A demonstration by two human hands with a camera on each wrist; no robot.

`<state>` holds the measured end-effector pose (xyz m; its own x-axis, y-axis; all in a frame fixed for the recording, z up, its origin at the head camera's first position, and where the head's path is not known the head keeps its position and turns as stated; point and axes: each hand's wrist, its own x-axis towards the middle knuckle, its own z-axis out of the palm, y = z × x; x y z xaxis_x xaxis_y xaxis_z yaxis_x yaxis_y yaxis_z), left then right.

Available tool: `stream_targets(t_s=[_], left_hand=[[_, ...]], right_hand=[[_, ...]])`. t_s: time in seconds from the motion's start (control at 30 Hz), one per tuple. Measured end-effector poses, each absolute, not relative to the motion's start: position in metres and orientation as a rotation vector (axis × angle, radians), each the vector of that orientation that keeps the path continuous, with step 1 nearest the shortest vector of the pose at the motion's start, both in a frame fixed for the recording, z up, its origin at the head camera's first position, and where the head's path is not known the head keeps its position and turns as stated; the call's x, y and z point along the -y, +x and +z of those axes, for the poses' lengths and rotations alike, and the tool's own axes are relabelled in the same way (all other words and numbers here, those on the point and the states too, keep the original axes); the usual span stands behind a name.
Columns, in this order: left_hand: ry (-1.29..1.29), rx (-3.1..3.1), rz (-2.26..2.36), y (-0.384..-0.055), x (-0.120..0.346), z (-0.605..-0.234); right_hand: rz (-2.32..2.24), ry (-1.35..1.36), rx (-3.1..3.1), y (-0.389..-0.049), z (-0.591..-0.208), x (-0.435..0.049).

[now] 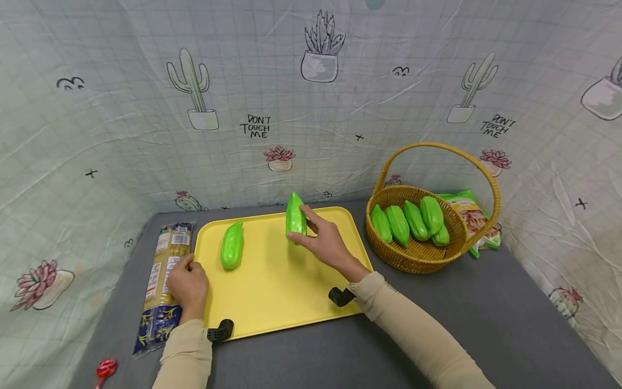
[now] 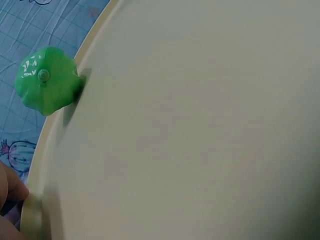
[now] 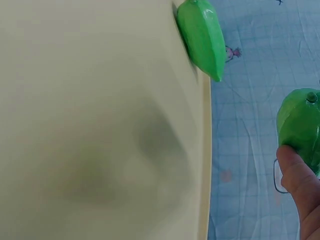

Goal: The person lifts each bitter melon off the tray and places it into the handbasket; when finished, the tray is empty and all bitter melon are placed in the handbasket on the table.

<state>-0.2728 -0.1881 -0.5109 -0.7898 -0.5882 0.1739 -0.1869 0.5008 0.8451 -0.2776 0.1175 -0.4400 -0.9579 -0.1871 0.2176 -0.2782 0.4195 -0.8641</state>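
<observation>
My right hand (image 1: 330, 243) pinches a green, ridged, glossy gourd (image 1: 295, 216) between thumb and fingers, holding it over the yellow tray (image 1: 272, 292). In the right wrist view, a fingertip (image 3: 292, 162) presses against the held gourd (image 3: 302, 120). A second gourd (image 1: 232, 246) of the same kind lies lengthwise on the tray's left part. My left hand (image 1: 189, 283) grips the tray's left rim with curled fingers. The left wrist view catches only its fingers (image 2: 15, 187) right at the tray rim (image 2: 32, 210).
To the right stands a wicker basket (image 1: 418, 265) with a tall handle and several green gourds inside. Behind it sits a colourful plastic packet (image 1: 471, 216). Left of the tray lies a long pasta bag (image 1: 162, 281). A red lollipop (image 1: 107, 368) rests near the front left.
</observation>
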Motion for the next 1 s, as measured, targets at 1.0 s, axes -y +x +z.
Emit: stream_targets(t_s=[1.0], left_hand=[[0.658, 2.303, -1.256, -0.277, 0.188, -0.511]], right_hand=[[1.529, 0.241, 2.597, -0.263, -0.425, -0.206]])
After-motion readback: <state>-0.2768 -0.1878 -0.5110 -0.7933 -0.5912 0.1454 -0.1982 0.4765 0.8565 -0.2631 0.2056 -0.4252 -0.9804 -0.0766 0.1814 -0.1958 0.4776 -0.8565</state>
